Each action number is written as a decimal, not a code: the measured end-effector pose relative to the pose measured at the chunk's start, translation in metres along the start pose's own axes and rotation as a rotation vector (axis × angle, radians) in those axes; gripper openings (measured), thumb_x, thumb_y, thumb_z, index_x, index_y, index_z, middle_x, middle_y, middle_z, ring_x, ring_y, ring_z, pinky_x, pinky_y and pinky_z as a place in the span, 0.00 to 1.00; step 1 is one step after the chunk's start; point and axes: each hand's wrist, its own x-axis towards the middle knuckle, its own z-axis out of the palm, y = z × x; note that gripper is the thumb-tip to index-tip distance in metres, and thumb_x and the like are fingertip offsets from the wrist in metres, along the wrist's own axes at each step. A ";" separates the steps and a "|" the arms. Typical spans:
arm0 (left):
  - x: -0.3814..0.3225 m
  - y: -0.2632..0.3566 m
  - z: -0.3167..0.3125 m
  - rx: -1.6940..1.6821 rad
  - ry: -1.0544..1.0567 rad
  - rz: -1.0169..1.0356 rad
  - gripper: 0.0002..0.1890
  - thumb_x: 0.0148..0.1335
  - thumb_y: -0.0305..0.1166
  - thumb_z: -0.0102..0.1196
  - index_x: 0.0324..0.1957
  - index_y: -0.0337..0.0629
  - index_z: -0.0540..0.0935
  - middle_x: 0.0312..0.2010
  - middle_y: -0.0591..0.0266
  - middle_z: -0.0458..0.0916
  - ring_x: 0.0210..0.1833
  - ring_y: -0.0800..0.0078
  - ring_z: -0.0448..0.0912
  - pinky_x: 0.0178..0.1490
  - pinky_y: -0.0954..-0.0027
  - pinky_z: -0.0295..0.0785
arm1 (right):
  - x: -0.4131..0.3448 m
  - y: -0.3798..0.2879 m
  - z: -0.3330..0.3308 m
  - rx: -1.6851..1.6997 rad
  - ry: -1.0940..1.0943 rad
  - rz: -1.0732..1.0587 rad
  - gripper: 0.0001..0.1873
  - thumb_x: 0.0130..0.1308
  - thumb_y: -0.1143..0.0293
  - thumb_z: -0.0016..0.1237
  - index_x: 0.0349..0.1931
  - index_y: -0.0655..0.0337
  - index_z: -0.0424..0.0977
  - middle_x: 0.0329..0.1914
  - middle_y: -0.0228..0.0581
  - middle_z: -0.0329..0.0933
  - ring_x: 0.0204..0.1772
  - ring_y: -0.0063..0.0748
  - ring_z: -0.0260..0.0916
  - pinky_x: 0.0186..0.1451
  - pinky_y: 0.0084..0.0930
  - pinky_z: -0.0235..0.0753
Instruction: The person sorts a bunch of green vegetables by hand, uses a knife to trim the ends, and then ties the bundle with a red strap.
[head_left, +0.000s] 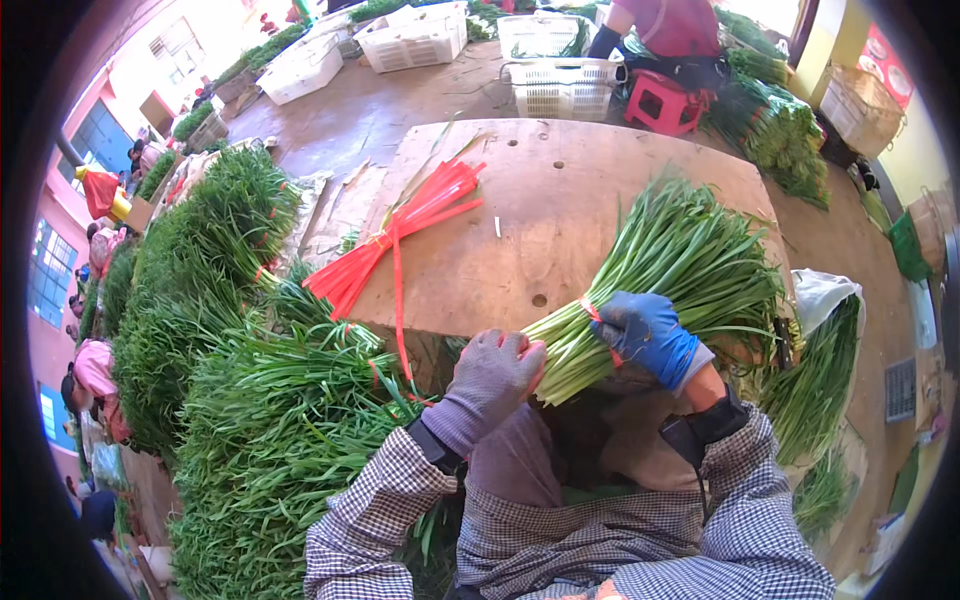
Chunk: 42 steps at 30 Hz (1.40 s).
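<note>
A thick bundle of green garlic chives (682, 255) lies on the right part of a wooden board (592, 180), leaves pointing away and pale stem ends over the near edge. My left hand (491, 375), in a grey glove, is closed around the stem ends. In a blue glove, my right hand (646, 337) grips a red plastic tie (589, 306) that circles the stems. Part of the tie is hidden behind its fingers. A sheaf of red plastic strips (427, 214) rests on the board's left side, one strip hanging over the edge.
Bundled greens (262, 420) are heaped high along my left. More greens stand in a white bag (829, 289) at the right. Beyond the board, a person (667, 37) sits on a red plastic stool (664, 101) beside white plastic crates (562, 86). Other people are at the far left.
</note>
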 end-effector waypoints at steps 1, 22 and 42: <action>0.000 -0.002 0.001 -0.009 0.002 0.015 0.15 0.54 0.33 0.63 0.44 0.45 0.78 0.33 0.59 0.76 0.37 0.57 0.77 0.39 0.57 0.72 | 0.000 0.000 -0.001 -0.005 0.001 -0.004 0.12 0.63 0.60 0.53 0.26 0.58 0.78 0.25 0.49 0.75 0.29 0.55 0.75 0.30 0.45 0.72; -0.003 0.003 0.003 -0.114 -0.104 -0.101 0.17 0.60 0.31 0.57 0.51 0.39 0.74 0.32 0.53 0.78 0.33 0.54 0.80 0.33 0.57 0.76 | 0.005 0.000 -0.004 0.015 -0.014 0.012 0.11 0.63 0.60 0.53 0.29 0.57 0.79 0.25 0.49 0.76 0.29 0.55 0.75 0.31 0.44 0.72; 0.078 0.042 0.042 -0.056 -0.208 -0.309 0.71 0.33 0.70 0.68 0.70 0.28 0.52 0.63 0.36 0.65 0.70 0.46 0.62 0.72 0.46 0.51 | 0.000 0.013 0.007 0.152 0.101 0.021 0.12 0.60 0.62 0.56 0.23 0.59 0.75 0.22 0.48 0.72 0.27 0.54 0.73 0.30 0.41 0.70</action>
